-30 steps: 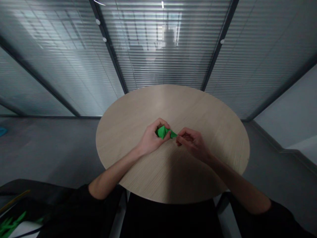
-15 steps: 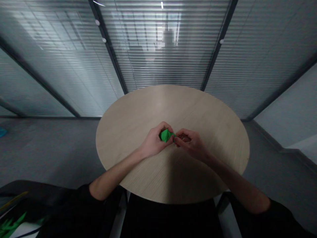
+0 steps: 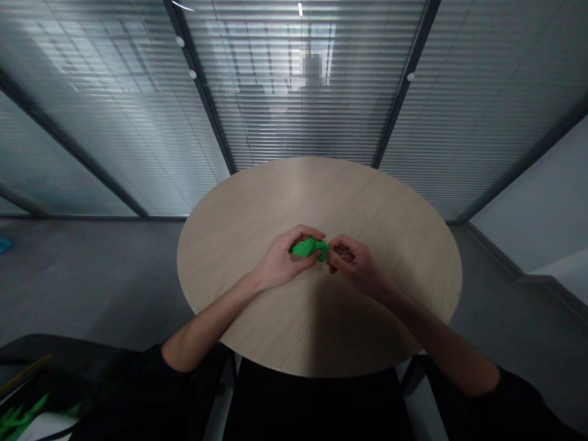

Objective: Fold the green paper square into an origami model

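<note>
Over the middle of the round wooden table [image 3: 257,208], a small bright green object [image 3: 305,247] is held between my two hands. Its surface looks creased or faceted, like something folded; I cannot make out its exact kind. My left hand [image 3: 281,258] grips it from the left, with the thumb below and the fingers curved over the top. At the object's narrow right end, the thumb and fingertips of my right hand [image 3: 356,262] are closed in a pinch. That end is partly hidden by fingertips.
Behind the table stands a glass partition with blinds [image 3: 303,128]. A dark chair or bag [image 3: 55,355] at the lower left has green leaf-like pieces [image 3: 22,416] and a white item [image 3: 48,425] by it. Something blue [image 3: 4,245] lies on the floor at far left.
More of the green object shows now, and it looks longer and flatter. My left fingers have opened a little around it, and my right hand has shifted slightly right.
</note>
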The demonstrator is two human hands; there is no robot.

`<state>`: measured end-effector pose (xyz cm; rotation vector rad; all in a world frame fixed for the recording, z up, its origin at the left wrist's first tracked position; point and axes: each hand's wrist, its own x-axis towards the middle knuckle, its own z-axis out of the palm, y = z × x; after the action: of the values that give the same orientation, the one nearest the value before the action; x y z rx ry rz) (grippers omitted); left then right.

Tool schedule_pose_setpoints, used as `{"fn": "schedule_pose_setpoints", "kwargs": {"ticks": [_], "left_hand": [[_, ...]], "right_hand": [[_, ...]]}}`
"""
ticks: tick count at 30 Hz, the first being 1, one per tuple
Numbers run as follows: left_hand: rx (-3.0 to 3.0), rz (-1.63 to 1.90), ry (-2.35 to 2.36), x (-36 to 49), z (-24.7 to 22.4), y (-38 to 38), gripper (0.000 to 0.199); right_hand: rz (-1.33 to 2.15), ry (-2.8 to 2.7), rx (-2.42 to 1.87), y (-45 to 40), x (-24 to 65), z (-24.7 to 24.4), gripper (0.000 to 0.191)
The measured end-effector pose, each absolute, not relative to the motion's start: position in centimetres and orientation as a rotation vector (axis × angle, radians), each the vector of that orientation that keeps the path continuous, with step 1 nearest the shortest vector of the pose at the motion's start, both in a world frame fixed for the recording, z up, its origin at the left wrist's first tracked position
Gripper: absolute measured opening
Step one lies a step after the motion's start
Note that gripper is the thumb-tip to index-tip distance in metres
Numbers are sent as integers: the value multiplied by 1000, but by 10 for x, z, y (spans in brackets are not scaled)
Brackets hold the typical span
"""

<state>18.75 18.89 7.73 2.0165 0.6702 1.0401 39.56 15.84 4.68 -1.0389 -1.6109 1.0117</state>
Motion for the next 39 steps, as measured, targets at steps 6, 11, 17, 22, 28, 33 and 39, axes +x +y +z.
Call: {"fn": "schedule_pose_setpoints", "kwargs": {"ticks": [6,11,17,22,28,33,39], "left_hand": [[2051,1057,652,189,77,189,24],[2120,1047,627,188,74,190,33],[2222,1057,631,189,70,189,38],[2253,1055,626,189,70,189,35],[2297,1068,575,187,70,190,38],[2343,1061,592,187,69,190,40],[2363,1061,631,187,66,190,43]], "right_hand": [[1023,-1639,-1028,159,395,46,30],[1025,-1652,-1011,158,396,45,29],[1031,-1679,-1039,157,395,47,26],[1040,-1694,-1019,158,394,44,23],[950,-1760,-1082,158,397,42,21],[911,-1805,-1104,156,396,47,20],[924,-1809,-1129,156,396,48,19]]}}
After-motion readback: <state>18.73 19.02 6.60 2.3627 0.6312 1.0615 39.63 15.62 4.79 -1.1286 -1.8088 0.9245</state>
